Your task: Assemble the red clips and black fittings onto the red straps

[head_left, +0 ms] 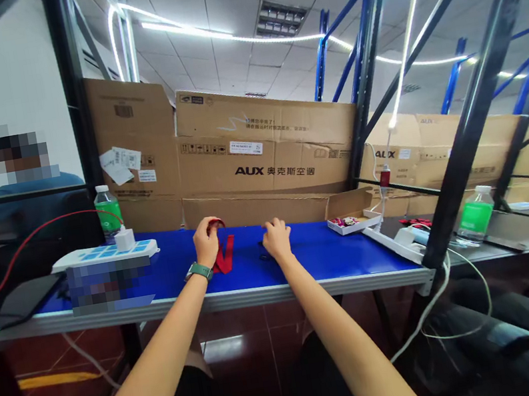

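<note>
My left hand (208, 242) is raised over the blue tabletop (314, 250) and shut on the top loop of a red fabric lanyard (226, 256), whose strap hangs down in a V onto the table. A green-strapped smartwatch (198, 272) sits on that wrist. My right hand (277, 238) rests to the right of the lanyard, its fingers curled down on the table. A small dark cord (262, 252) lies just left of it. The palm side of this hand is hidden, so anything inside it cannot be seen.
A white power strip (104, 254) with a charger (124, 239) and a green-labelled water bottle (109, 212) stands at the left, beside a pixelated patch (107, 286). A small open carton (348, 214) sits at the right. Large cardboard boxes (268, 157) stand behind. A seated person (17, 205) is at far left.
</note>
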`<action>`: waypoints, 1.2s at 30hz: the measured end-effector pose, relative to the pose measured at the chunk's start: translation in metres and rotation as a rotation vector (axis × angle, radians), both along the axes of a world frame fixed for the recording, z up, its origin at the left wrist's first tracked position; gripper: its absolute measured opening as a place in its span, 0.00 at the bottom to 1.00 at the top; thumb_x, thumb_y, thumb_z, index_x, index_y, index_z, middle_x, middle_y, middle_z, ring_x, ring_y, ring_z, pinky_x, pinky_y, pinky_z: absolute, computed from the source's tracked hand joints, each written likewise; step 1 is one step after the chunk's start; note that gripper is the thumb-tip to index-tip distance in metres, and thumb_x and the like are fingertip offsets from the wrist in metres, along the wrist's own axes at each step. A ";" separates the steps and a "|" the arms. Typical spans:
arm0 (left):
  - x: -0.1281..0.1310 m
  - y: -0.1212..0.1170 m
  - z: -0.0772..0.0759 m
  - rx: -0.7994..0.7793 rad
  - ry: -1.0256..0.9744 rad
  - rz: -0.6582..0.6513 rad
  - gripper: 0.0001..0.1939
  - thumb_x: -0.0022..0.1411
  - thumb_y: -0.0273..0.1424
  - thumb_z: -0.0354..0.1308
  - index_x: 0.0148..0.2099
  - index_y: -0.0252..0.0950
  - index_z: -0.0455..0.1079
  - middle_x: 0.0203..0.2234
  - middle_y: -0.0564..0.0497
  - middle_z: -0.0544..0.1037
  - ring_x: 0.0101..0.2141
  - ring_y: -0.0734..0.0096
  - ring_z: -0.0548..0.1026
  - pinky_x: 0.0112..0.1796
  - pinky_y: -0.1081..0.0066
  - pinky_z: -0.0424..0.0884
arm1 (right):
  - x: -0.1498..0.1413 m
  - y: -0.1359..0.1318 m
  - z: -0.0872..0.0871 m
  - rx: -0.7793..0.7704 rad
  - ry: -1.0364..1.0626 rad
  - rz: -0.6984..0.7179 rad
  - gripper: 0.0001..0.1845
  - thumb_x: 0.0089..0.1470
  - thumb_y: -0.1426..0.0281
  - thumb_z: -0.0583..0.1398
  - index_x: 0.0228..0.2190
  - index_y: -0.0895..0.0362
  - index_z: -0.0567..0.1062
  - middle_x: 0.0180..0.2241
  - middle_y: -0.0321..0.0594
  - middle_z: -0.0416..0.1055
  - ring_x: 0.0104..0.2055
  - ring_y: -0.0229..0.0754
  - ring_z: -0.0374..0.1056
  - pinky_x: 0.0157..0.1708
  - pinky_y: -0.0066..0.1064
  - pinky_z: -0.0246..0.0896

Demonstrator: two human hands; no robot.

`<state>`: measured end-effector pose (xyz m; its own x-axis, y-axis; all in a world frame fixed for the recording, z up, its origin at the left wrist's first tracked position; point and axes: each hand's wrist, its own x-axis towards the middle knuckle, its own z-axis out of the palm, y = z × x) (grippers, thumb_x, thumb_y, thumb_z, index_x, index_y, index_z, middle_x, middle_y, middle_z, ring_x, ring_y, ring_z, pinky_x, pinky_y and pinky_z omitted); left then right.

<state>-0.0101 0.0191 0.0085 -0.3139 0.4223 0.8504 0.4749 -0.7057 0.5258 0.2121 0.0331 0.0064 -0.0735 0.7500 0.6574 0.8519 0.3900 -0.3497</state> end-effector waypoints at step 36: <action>0.012 0.009 -0.023 -0.551 0.676 0.227 0.15 0.62 0.28 0.52 0.42 0.45 0.81 0.50 0.49 0.80 0.53 0.56 0.74 0.54 0.54 0.63 | -0.024 -0.001 -0.007 -0.244 -0.174 0.232 0.17 0.60 0.68 0.54 0.46 0.46 0.78 0.46 0.36 0.78 0.50 0.47 0.70 0.51 0.39 0.61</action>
